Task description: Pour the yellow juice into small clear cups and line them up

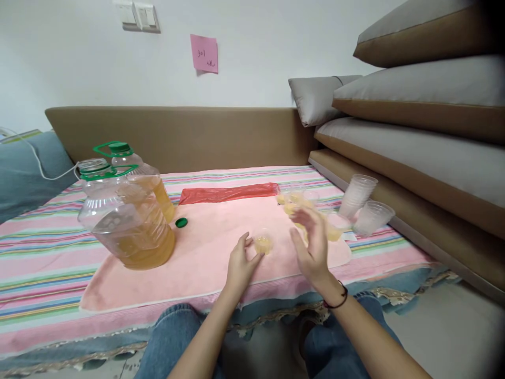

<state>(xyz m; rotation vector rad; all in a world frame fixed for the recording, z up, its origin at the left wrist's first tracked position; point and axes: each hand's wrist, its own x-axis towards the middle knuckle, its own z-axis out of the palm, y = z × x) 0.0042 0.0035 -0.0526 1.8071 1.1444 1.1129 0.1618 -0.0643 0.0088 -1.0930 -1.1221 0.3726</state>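
Cup (pixel 263 240) of yellow liquid (pixel 262 245) between left hand (pixel 241 263), fingers curved beside it, grip unclear, and right hand (pixel 313 246), fingers spread.

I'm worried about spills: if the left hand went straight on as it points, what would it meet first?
Most likely the small clear cup of yellow liquid, right at the left hand; whether they already touch is hard to tell from this one view.

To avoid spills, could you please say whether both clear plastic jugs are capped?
No, the front clear plastic jug stands open, uncapped.
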